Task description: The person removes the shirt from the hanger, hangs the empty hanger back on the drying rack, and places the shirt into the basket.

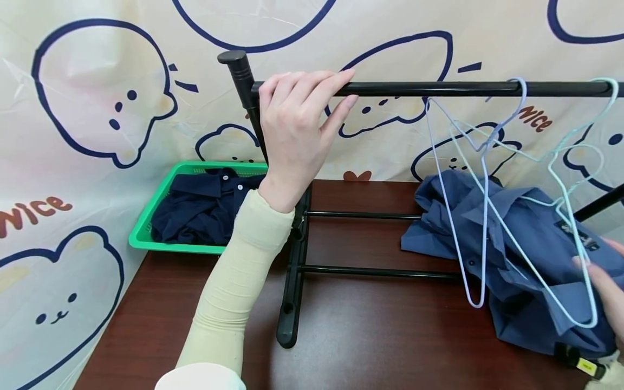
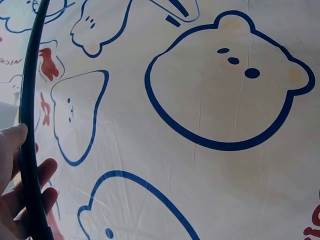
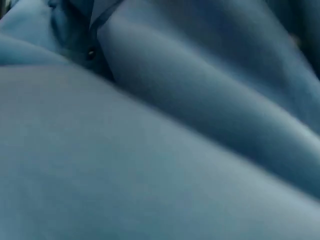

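At the left end of the rack's black rail (image 1: 390, 89), my left hand (image 1: 297, 124) grips the bar. The left wrist view shows its fingers and thumb (image 2: 15, 135) on either side of that bar. Cut off by the right edge of the head view, my right hand (image 1: 609, 287) holds a crumpled blue shirt (image 1: 531, 249), thumb on the cloth by the collar. Shirt fabric (image 3: 150, 125) fills the right wrist view and hides that hand there. A lavender hanger (image 1: 485, 216) and mint-green hangers (image 1: 560, 184) hang from the rail, overlapping the shirt.
A green basket (image 1: 141, 238) with a folded navy shirt (image 1: 195, 206) stands at the back left. The rack's black foot (image 1: 288, 319) and lower crossbars (image 1: 361, 215) lie across the brown table (image 1: 380, 336). Behind is a cartoon-printed sheet (image 1: 122, 81).
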Available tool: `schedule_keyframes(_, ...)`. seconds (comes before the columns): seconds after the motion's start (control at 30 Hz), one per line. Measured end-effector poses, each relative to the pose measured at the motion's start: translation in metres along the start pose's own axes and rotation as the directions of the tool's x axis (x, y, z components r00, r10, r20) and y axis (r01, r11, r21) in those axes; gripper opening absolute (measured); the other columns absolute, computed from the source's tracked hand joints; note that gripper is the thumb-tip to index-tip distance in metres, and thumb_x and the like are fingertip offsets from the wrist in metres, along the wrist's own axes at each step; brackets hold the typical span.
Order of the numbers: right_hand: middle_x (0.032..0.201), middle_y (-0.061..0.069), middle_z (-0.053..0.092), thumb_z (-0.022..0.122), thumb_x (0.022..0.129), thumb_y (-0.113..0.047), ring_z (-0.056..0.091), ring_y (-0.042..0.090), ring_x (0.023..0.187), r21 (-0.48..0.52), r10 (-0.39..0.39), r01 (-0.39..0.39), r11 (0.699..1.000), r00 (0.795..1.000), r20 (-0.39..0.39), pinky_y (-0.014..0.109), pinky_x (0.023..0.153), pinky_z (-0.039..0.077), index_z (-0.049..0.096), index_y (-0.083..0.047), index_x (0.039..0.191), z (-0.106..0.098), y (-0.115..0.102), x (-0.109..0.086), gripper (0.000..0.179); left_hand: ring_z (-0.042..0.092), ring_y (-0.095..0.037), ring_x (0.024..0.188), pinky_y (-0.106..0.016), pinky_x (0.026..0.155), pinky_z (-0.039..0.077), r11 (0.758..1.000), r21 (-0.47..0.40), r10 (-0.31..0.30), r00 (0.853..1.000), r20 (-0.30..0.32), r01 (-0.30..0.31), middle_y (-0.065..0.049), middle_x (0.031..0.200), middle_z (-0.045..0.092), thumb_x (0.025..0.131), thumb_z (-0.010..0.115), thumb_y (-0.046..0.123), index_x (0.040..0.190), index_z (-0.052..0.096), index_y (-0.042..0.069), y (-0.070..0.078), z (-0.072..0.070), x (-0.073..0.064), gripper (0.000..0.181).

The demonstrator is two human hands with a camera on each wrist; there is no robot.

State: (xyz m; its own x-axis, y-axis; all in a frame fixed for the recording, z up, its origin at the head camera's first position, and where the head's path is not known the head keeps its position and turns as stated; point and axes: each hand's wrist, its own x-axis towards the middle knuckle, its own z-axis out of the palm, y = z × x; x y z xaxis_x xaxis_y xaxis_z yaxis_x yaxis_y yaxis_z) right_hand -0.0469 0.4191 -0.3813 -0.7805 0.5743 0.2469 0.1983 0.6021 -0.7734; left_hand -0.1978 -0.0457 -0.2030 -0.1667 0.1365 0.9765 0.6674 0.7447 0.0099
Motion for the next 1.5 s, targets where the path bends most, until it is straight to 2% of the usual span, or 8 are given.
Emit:
schedule_keyframes(0.2, 0.151, 0.016, 0.02, 0.072, 0.083, -0.025, 0.024, 0.035, 0.13, -0.078, 0.089, -0.073, 0.994, 0.968, 0.233, 0.042, 0.105, 0.021, 0.024, -0.03, 0.149, 0.017, 0.015, 0.002, 0.082, 0.056, -0.017, 0.096, -0.033, 0.095, 0.029, 1.0, -0.003, 0.004, 1.0, 0.003, -0.004, 0.003, 0.101, 0.068, 0.092, 0.059, 0.036, 0.111, 0.072, 0.018, -0.001, 0.0, -0.001, 0.029)
schedule_keyframes(0.5, 0.146, 0.037, -0.004, 0.073, 0.08, -0.04, 0.009, 0.058, 0.126, -0.157, 0.049, 0.045, 0.987, 0.833, 0.551, 0.07, 0.094, 0.013, -0.01, -0.01, 0.149, 0.043, 0.024, 0.008, 0.112, 0.05, -0.018, 0.113, -0.036, 0.103, 0.023, 0.999, 0.036, 0.013, 0.999, 0.051, -0.015, -0.001, 0.113, 0.064, 0.095, 0.053, 0.033, 0.117, 0.068, 0.015, -0.001, -0.001, -0.005, 0.032)
schedule_keyframes(0.8, 0.139, 0.041, 0.016, 0.067, 0.085, -0.041, 0.012, 0.06, 0.121, -0.22, -0.068, 0.203, 0.954, 0.863, 0.501, 0.067, 0.09, 0.017, 0.023, 0.013, 0.141, 0.063, 0.03, 0.011, 0.089, 0.035, -0.025, 0.131, -0.045, 0.108, 0.012, 0.998, -0.038, 0.055, 0.998, 0.044, -0.054, -0.013, 0.13, 0.053, 0.091, 0.057, 0.03, 0.124, 0.061, 0.008, 0.002, -0.004, -0.011, 0.04)
schedule_keyframes(1.03, 0.131, 0.043, 0.028, 0.056, 0.093, -0.033, 0.03, 0.059, 0.114, -0.181, -0.105, 0.239, 0.954, 0.831, 0.546, 0.067, 0.086, 0.026, 0.029, 0.007, 0.137, 0.077, 0.028, 0.01, 0.066, 0.038, -0.031, 0.128, -0.05, 0.103, 0.025, 0.98, -0.178, 0.073, 0.995, -0.069, -0.084, -0.022, 0.127, 0.051, 0.083, 0.067, 0.019, 0.119, 0.059, 0.0, 0.015, -0.012, -0.037, 0.042)
schedule_keyframes(1.23, 0.129, 0.041, 0.034, 0.053, 0.096, -0.026, 0.037, 0.056, 0.108, -0.16, -0.13, 0.254, 0.954, 0.829, 0.544, 0.063, 0.078, 0.031, 0.036, 0.0, 0.135, 0.09, 0.02, 0.013, 0.05, 0.039, -0.026, 0.128, -0.046, 0.1, 0.031, 0.962, -0.273, 0.018, 0.995, 0.101, 0.01, -0.015, 0.13, 0.051, 0.085, 0.064, 0.024, 0.123, 0.057, 0.002, 0.023, -0.005, -0.085, 0.044)
schedule_keyframes(1.37, 0.126, 0.039, 0.04, 0.051, 0.096, -0.018, 0.039, 0.055, 0.109, -0.123, -0.156, 0.256, 0.959, 0.837, 0.524, 0.061, 0.08, 0.032, 0.044, -0.003, 0.13, 0.101, 0.015, 0.011, 0.038, 0.04, -0.019, 0.127, -0.041, 0.101, 0.031, 0.95, -0.265, -0.05, 0.921, 0.386, 0.163, -0.008, 0.135, 0.049, 0.088, 0.062, 0.033, 0.132, 0.052, 0.009, 0.027, 0.007, -0.128, 0.051)
schedule_keyframes(1.43, 0.118, 0.036, 0.047, 0.051, 0.095, -0.014, 0.044, 0.051, 0.103, -0.088, -0.198, 0.281, 0.956, 0.834, 0.516, 0.057, 0.078, 0.034, 0.048, -0.002, 0.127, 0.108, 0.013, 0.009, 0.034, 0.039, -0.016, 0.127, -0.04, 0.102, 0.03, 0.946, -0.207, -0.097, 0.826, 0.556, 0.251, -0.005, 0.138, 0.045, 0.089, 0.06, 0.04, 0.139, 0.045, 0.013, 0.029, 0.012, -0.148, 0.059)
schedule_keyframes(1.5, 0.111, 0.03, 0.053, 0.053, 0.094, -0.01, 0.047, 0.042, 0.096, -0.044, -0.245, 0.31, 0.95, 0.822, 0.514, 0.046, 0.076, 0.035, 0.052, -0.003, 0.124, 0.115, 0.01, 0.007, 0.031, 0.036, -0.015, 0.129, -0.039, 0.102, 0.03, 0.938, -0.129, -0.143, 0.698, 0.702, 0.322, -0.003, 0.143, 0.038, 0.089, 0.056, 0.049, 0.144, 0.036, 0.017, 0.031, 0.017, -0.167, 0.067)
